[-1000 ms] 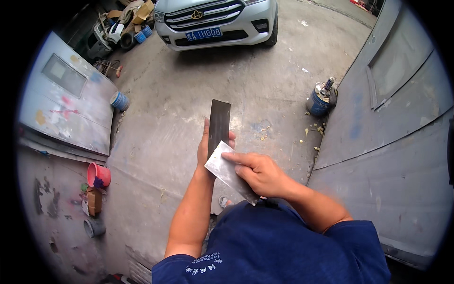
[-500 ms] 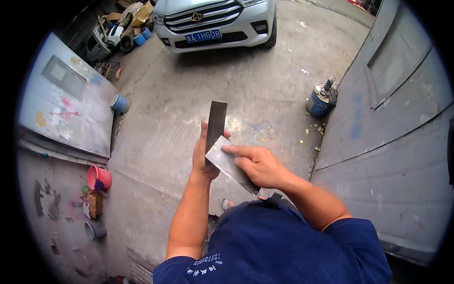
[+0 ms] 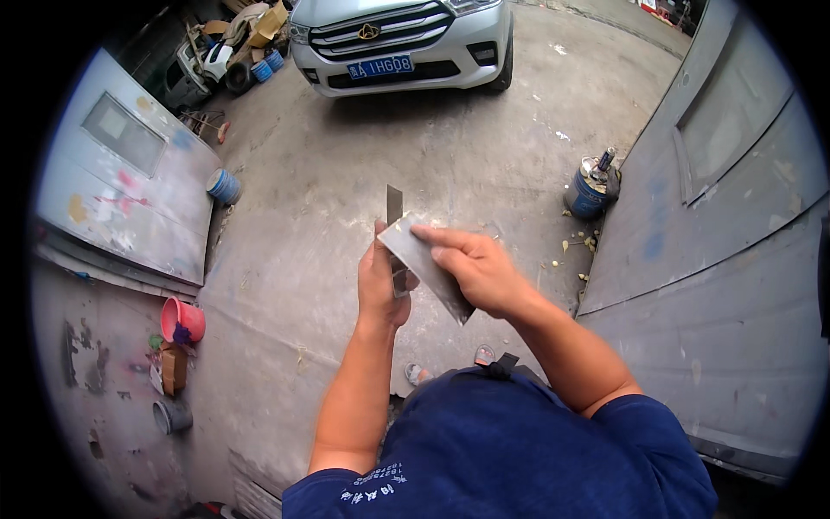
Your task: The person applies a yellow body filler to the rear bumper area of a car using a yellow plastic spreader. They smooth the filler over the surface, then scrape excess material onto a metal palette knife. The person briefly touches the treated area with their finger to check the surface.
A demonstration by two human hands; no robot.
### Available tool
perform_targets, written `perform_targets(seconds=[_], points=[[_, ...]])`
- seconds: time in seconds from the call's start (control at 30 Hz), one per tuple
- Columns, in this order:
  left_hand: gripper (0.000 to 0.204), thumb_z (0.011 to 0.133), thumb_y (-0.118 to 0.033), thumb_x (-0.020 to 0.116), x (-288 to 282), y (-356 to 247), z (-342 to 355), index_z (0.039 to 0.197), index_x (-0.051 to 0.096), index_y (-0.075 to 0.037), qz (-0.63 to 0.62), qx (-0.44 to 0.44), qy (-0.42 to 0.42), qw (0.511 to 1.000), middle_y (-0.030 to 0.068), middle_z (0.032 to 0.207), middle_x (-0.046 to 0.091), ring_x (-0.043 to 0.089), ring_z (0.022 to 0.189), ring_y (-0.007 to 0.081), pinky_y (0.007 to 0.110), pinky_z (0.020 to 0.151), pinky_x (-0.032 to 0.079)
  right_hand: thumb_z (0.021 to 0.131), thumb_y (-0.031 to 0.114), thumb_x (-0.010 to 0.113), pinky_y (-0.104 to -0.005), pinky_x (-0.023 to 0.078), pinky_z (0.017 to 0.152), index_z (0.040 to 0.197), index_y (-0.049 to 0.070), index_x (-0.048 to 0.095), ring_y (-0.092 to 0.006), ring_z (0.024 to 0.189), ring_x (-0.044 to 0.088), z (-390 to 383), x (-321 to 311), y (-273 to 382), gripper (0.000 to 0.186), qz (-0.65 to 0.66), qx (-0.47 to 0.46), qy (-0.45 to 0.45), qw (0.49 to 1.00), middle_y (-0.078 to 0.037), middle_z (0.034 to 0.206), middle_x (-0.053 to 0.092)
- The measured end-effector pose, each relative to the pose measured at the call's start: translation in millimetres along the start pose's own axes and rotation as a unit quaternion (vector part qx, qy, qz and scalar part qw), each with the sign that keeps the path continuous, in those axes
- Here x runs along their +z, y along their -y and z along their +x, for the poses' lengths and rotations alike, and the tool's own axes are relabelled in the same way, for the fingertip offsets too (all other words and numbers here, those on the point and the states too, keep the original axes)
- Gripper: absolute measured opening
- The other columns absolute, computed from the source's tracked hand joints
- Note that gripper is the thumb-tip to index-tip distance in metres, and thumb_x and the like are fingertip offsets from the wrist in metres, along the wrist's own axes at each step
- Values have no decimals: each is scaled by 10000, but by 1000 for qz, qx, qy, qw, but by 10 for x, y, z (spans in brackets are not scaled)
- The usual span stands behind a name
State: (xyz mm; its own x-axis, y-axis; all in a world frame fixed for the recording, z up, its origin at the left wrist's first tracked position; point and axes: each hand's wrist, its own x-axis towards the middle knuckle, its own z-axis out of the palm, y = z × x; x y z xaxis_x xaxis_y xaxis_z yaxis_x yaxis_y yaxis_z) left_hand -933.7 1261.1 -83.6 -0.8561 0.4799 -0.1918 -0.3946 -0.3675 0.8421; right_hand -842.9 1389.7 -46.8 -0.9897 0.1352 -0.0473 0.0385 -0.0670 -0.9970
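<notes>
My left hand [image 3: 376, 290] is closed around a dark, thin, flat strip [image 3: 394, 204] that stands up past my fingers. It is tilted, so only a narrow part of its face shows. My right hand [image 3: 481, 268] grips a grey, flat, rectangular metal plate [image 3: 429, 270], like a putty spreader, with the index finger laid along its face. The plate slants in front of the strip and hides its middle part. Whether the two touch cannot be made out. Both are held above the concrete floor in front of my body.
A silver car [image 3: 398, 52] faces me at the far side. Grey doors stand at the left [image 3: 130, 164] and right [image 3: 735, 233]. Along the sides are a blue bucket [image 3: 586, 201] with things on top, a blue can [image 3: 223, 187], a pink bucket [image 3: 183, 320] and a grey bucket [image 3: 173, 418].
The plate in my right hand has moved up and farther from my body. The strip in my left hand has turned, so its face looks narrower.
</notes>
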Motion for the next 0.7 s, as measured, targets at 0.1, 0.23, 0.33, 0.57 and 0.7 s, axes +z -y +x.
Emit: perform_targets(seconds=[0.1,0.23,0.33,0.57,0.7], points=[[486,931,-432,531,-167,-128,70,1137,540,9,162,78,-91,979,44,848,571,524,689,97,241,587,421,909,96,440,-292,408,955,1296,60,531,-173,1095,556,-284,242,-252,399,-10,-41,27,999,-116,1207,607],[564,911,-348,595,-250,-128,-49,1301,459,36,417,328,-151,834,118,969,571,581,873,215,314,796,471,908,102,457,-234,456,801,1297,48,532,-97,891,569,110,60,-106,399,120,62,17,991,-64,1098,621],[559,902,-298,615,-233,-234,-157,1319,440,30,490,376,-140,774,147,1018,553,568,936,255,339,825,464,914,107,455,-210,464,685,1327,52,497,-65,771,555,371,-38,105,419,182,26,17,983,-36,993,626],[525,911,-170,586,-564,-297,-227,1355,388,30,528,427,-101,727,157,1034,537,557,940,281,340,816,462,920,84,464,-263,353,995,1315,26,502,-131,1145,491,79,317,-460,402,85,0,4,996,-76,1255,553],[531,911,-115,566,-754,-329,-282,1373,351,31,415,347,-73,838,175,1171,535,543,1073,247,312,899,437,932,87,463,-198,431,773,1309,42,513,-54,867,517,490,249,-70,383,120,-27,-46,991,-8,1077,591]])
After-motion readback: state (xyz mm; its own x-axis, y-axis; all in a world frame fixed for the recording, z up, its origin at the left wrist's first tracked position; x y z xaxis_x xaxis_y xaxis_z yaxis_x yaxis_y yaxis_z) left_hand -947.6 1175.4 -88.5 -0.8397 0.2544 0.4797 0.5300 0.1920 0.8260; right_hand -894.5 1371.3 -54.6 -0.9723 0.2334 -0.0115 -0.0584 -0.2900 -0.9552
